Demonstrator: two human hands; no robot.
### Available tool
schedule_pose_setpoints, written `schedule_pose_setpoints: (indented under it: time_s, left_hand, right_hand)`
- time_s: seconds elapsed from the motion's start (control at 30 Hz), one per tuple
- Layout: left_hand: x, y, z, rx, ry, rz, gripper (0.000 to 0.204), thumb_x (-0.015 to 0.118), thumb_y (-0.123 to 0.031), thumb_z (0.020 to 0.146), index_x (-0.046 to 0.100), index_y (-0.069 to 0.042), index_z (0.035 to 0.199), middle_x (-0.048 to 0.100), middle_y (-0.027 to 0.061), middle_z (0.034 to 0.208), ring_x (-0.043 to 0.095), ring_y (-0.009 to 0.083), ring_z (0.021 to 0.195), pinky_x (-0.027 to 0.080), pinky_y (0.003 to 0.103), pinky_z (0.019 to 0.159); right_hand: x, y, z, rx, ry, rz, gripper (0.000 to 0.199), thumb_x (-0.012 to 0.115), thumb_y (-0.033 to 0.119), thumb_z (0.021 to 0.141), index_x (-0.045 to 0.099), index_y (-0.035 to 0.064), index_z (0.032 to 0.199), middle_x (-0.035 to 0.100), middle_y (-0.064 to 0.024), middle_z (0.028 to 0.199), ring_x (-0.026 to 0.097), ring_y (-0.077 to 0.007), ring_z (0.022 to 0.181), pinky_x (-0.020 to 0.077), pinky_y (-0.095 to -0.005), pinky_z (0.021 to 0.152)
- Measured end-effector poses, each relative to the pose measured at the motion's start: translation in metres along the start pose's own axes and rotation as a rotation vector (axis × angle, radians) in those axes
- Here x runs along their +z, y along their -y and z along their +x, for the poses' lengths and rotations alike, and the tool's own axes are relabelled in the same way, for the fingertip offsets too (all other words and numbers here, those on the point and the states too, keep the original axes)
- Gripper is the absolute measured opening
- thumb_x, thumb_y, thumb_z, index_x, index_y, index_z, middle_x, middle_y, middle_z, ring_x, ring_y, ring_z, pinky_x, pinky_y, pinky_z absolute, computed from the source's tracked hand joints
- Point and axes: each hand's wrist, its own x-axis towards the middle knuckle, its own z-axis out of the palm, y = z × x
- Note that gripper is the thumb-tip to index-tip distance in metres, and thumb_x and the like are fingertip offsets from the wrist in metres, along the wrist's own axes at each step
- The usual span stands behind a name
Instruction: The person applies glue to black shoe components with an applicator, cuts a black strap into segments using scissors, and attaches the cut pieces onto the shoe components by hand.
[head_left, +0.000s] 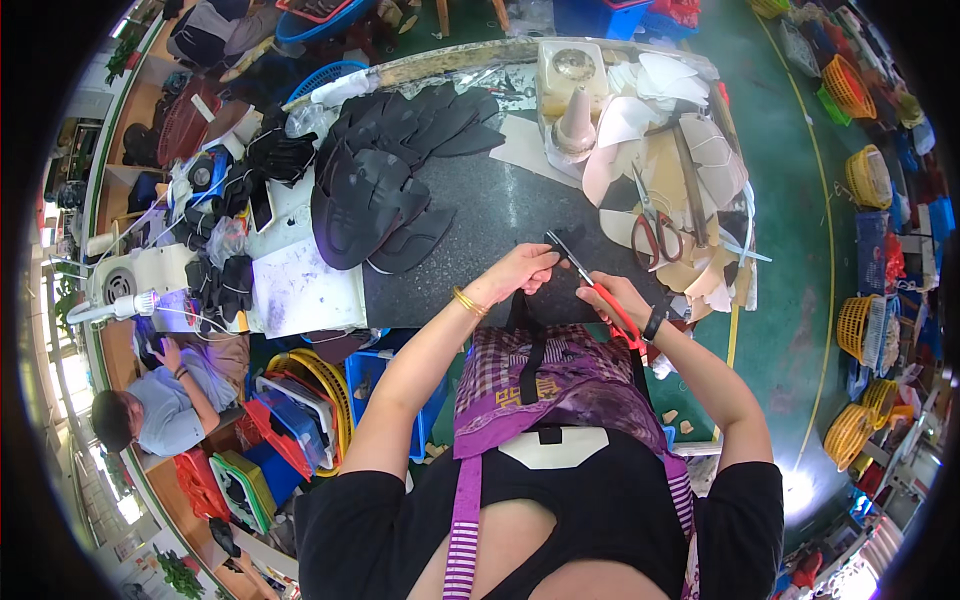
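From the head view, here you are at the worktop (480,215), your left hand (522,270) in a tight grip, thumb and fingers pinching a small dark piece (570,243) right at the blades of the red-handled scissors (606,297)! Your right hand (625,297) has its grip wrapped round those handles, just above the worktop's near edge. Ahead to the left, black flat cutouts (370,190) overlap in a heap; to the right, a second pair of scissors (656,236) lies on pale scraps (620,190).
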Motion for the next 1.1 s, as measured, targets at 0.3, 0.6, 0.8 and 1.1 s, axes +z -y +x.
schedule_pose_setpoints:
  time_s: [0.3,0.6,0.8,1.1]
  left_hand:
    - [-0.011,0.053,0.009,-0.065,-0.080,0.026,0.025,0.043,-0.023,0.095,0.055,-0.001,0.096,0.039,-0.0061,0.060,0.033,0.0034,0.048,0.029,0.019,0.043]
    - [-0.012,0.036,0.002,-0.048,-0.008,0.122,0.025,0.042,-0.024,0.096,0.054,-0.003,0.091,0.038,-0.0060,0.060,0.033,0.0031,0.048,0.028,0.018,0.042]
    - [-0.003,0.036,-0.005,-0.041,0.002,0.087,0.024,0.041,-0.022,0.096,0.054,-0.002,0.093,0.039,-0.0049,0.060,0.035,0.0038,0.048,0.030,0.019,0.043]
    - [0.020,0.005,-0.028,-0.027,0.230,0.069,0.025,0.044,-0.023,0.094,0.053,0.000,0.098,0.045,-0.0017,0.061,0.046,0.0065,0.050,0.037,0.020,0.047]
  right_hand:
    - [0.021,-0.033,0.010,-0.068,-0.089,-0.184,0.039,0.059,0.039,0.085,0.056,0.0011,0.076,0.048,-0.0041,0.052,0.048,-0.0125,0.045,0.0395,-0.0295,0.045]
    - [0.008,-0.022,0.019,-0.142,-0.005,-0.230,0.054,0.050,0.054,0.085,0.055,0.0003,0.082,0.055,-0.0160,0.065,0.057,-0.0307,0.065,0.0433,-0.0388,0.063]
    - [0.002,-0.013,0.018,0.058,0.025,-0.034,0.030,0.058,0.032,0.086,0.054,0.0041,0.094,0.054,-0.0054,0.066,0.055,-0.0121,0.059,0.0426,-0.0244,0.055]
    - [-0.033,0.014,0.027,-0.264,-0.119,0.149,0.033,0.062,0.004,0.077,0.048,0.0045,0.107,0.056,-0.0010,0.071,0.054,-0.0085,0.062,0.0438,-0.0220,0.056]
